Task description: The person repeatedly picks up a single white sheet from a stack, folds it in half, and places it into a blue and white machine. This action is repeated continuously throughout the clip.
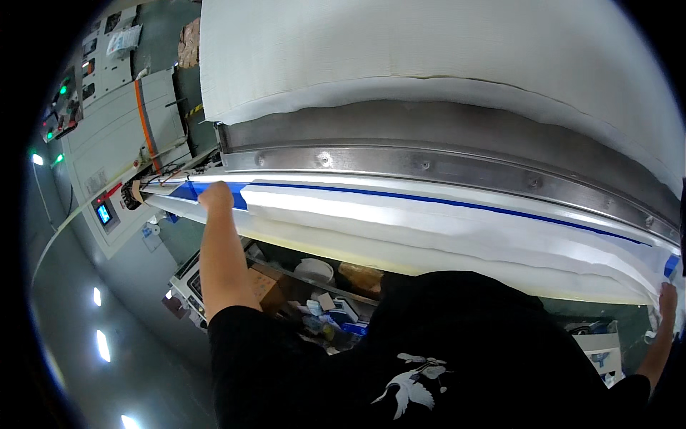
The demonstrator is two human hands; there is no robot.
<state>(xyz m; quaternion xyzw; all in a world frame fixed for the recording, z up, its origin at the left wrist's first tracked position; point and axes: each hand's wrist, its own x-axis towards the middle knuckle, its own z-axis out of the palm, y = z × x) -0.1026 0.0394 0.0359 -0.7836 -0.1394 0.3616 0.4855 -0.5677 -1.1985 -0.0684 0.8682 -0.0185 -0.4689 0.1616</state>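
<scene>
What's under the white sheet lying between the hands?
Blue material shows along its upper edge and at both ends; a cream layer shows past its lower edge. The sheet hides whatever lies beneath its middle.

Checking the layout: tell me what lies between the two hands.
In the head view, a white sheet lies between the left hand and right hand, a blue strip along its far edge.
</scene>
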